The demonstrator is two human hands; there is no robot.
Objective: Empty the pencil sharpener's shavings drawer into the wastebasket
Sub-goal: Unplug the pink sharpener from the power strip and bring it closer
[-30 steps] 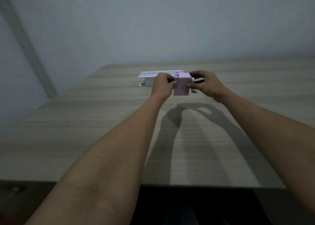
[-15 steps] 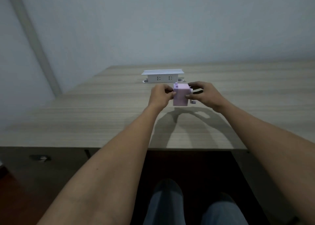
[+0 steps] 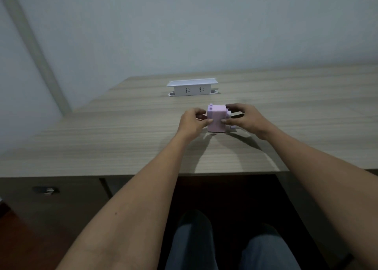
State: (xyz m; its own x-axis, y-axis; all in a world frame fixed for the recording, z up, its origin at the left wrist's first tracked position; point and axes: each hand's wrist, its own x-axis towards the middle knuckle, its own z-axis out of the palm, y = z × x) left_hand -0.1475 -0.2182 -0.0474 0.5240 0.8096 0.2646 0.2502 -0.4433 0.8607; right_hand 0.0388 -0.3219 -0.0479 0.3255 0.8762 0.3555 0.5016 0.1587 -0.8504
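A small pink box-shaped pencil sharpener [image 3: 216, 119] stands on the wooden desk [image 3: 122, 143], its crank handle on the right side. My left hand [image 3: 192, 122] pinches its left face with thumb and fingers. My right hand [image 3: 244, 118] grips its right side around the crank. The shavings drawer cannot be made out, and no wastebasket is in view.
A white pop-up socket box [image 3: 192, 88] rises from the desk behind the sharpener. The desk's front edge runs below my forearms, with a drawer handle [image 3: 46, 190] at the lower left. My knees show under the desk.
The sharpener, held by both hands, has come down from in front of the socket box to rest on the desk nearer me. The camera has tilted down, showing the desk edge and my legs.
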